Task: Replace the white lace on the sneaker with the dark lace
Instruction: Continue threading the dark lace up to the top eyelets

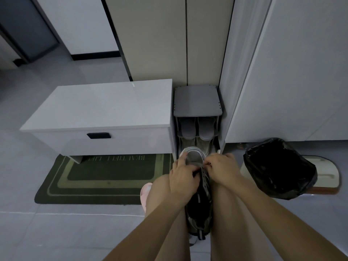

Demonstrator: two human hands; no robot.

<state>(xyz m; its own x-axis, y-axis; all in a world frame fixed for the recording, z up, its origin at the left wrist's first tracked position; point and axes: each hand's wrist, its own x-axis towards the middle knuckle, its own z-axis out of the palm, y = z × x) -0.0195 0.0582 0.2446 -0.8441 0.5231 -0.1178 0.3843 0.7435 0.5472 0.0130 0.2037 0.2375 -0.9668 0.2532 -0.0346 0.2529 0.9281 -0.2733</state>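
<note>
Head view: left hand (183, 175) grips the sneaker (199, 202) collar, right hand (223, 170) pinches a lace end (207, 164), colour unclear; clamping the sneaker between the knees (160, 187) should steady threading.

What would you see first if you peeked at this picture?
Right in the middle, the left hand and right hand grip the top of a dark sneaker wedged between two knees. To the right stands a bin lined with a black bag, and to the left lies a green doormat.
</note>
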